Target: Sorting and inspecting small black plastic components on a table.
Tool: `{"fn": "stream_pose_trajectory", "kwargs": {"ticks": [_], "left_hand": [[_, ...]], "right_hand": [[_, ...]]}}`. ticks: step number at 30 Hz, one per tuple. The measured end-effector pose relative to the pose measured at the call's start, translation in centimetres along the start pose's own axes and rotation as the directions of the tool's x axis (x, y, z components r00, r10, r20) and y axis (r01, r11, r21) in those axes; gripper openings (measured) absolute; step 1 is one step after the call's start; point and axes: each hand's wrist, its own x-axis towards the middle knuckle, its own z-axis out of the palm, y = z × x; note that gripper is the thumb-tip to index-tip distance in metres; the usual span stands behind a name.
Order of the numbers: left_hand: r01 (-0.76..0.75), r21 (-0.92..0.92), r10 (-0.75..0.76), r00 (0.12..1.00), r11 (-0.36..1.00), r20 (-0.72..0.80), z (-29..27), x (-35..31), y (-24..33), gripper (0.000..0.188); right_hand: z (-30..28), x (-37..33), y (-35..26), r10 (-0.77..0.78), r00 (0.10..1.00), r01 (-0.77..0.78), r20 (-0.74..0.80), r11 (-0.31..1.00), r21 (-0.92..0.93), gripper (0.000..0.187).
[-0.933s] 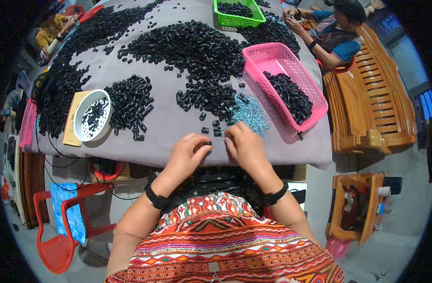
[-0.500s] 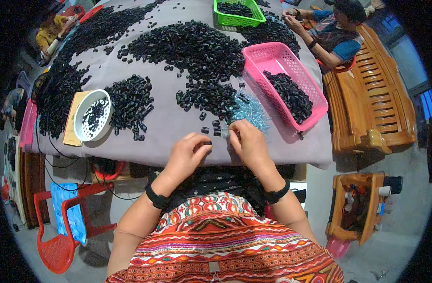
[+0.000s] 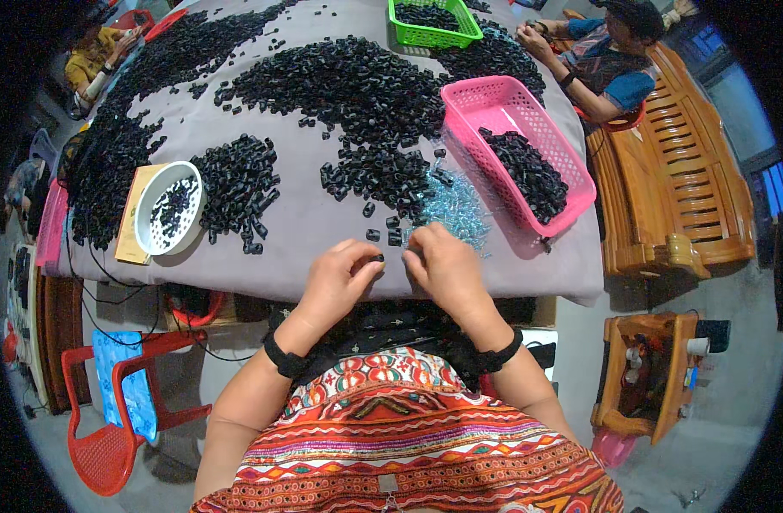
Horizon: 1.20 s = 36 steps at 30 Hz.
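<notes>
My left hand point(image 3: 340, 275) is at the table's near edge, its thumb and forefinger pinched on a small black plastic piece point(image 3: 377, 258). To its right my right hand point(image 3: 447, 267) curls inward, thumb and fingertips close together. Anything between them is too small to make out. Just beyond the fingertips lie a few loose black plastic pieces point(image 3: 383, 234). Next to the right hand spreads a heap of small clear bluish pieces point(image 3: 456, 205). A larger pile of black plastic pieces point(image 3: 374, 175) lies behind it.
A pink basket point(image 3: 571, 158) with black pieces stands at the right, a green basket point(image 3: 434, 36) farther back. At left a white bowl point(image 3: 158, 244) of tiny black parts tilts on a yellowish booklet point(image 3: 128, 235). Two other people sit at the table's far sides. A red chair point(image 3: 101, 457) stands lower left.
My right hand has shifted slightly left, its fingers curled in and its thumb turned toward the left hand. The left hand keeps its pinch almost unmoved.
</notes>
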Motion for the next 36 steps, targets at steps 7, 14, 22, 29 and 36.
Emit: {"fn": "stream_pose_trajectory", "kwargs": {"ticks": [7, 14, 22, 29, 36], "left_hand": [[-0.005, 0.000, 0.005, 1.000, 1.000, -0.020, 0.1, 0.0, 0.0, 0.017], [-0.061, 0.032, 0.062, 0.997, 0.998, -0.036, 0.4, -0.1, -0.6, 0.016], [-0.194, 0.103, 0.198, 0.980, 0.976, -0.027, 0.4, -0.2, -0.5, 0.017], [-0.194, 0.043, 0.193, 0.981, 0.980, 0.027, -0.3, -0.3, -0.2, 0.018], [-0.264, -0.107, 0.274, 0.957, 0.958, 0.091, -1.2, -0.3, -0.6, 0.016]], "right_hand": [[1.3, 0.4, 0.3, -0.039, 0.999, 0.039, 0.003, 0.996, -0.078, 0.015], [-0.7, 0.2, -2.1, -0.146, 0.989, 0.144, 0.031, 0.987, 0.074, 0.014], [-0.2, 0.3, -1.8, -0.252, 0.963, 0.253, 0.094, 0.968, -0.001, 0.012], [-0.3, 0.7, -1.0, -0.197, 0.974, 0.160, 0.116, 0.950, 0.267, 0.017], [-1.3, 1.6, -0.3, -0.003, 0.842, -0.441, 0.540, 0.574, 0.690, 0.018]]}}
